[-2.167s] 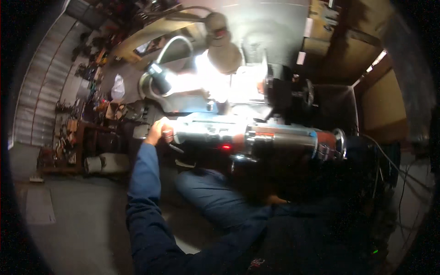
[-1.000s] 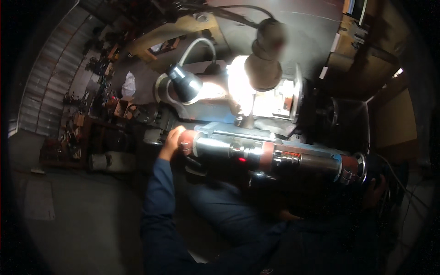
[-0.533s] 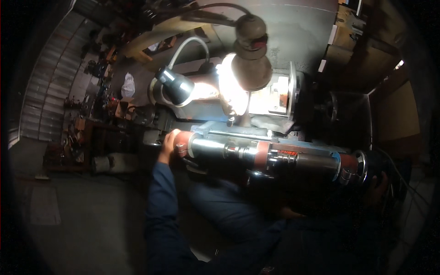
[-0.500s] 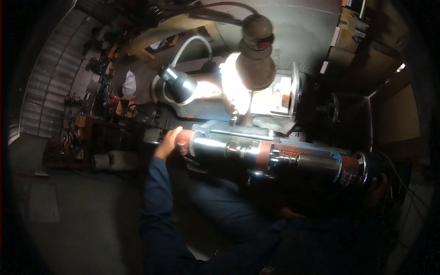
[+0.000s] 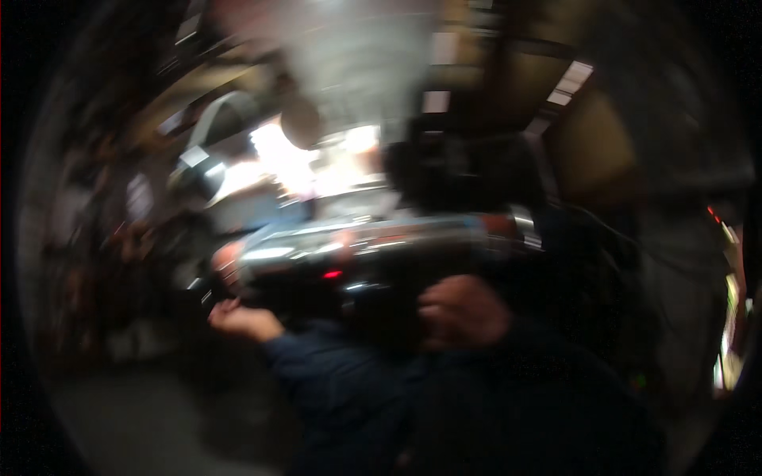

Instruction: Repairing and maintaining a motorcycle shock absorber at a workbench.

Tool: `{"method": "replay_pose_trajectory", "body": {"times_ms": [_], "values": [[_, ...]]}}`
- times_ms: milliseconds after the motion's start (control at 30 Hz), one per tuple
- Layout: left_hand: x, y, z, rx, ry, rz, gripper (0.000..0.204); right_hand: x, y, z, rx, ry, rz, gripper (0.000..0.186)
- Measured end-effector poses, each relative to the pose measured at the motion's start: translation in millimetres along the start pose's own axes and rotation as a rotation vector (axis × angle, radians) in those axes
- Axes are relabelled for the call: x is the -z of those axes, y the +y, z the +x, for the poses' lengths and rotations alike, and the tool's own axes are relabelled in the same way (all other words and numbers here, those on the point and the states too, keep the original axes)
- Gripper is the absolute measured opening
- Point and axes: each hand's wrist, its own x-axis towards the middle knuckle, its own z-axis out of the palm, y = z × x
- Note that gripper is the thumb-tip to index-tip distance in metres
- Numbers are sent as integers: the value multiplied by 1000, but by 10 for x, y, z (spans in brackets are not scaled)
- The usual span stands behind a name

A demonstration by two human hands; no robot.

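Note:
Motion blurs the whole view. A long machine fixture (image 5: 405, 242) lies crosswise before me, with shiny metal cylinders along it. At its left end is a red-brown mount (image 5: 228, 262). My left hand (image 5: 248, 320) is just below that mount, palm side partly up. Its fingers look bent but are smeared, and whether they touch anything cannot be made out. My right hand (image 5: 467, 311) is in front of the fixture, right of its middle. Its fingers are curled into a fist, and anything inside is hidden.
Behind the fixture, a black-shaded lamp (image 5: 198, 176) on a bent neck stands by a brightly lit machine part (image 5: 287, 155). A dark round lamp head or housing (image 5: 302, 123) hangs above. Cluttered shelving lies to the left, and a thin cable (image 5: 607, 224) runs at the right.
The view has swung, shifting the machine left. My left hand has dropped from the left mount to below it. My right hand has come from the fixture's right end toward the middle.

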Motion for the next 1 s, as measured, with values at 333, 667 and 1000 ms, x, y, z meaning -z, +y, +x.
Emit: {"method": "replay_pose_trajectory", "body": {"times_ms": [333, 667, 1000], "values": [[-439, -424, -250, 350, -204, -74, 50, 861, 258, -1513, -772, 525, -420, 36], [-520, -608, -105, 281, -178, -152, 37, 1460, -7, -4336, -2004, 964, -1590, 51], [-654, -94, -606, -150, -117, 179, 31, 1474, -746, -6372, -1626, 1363, -1954, 31]]}}
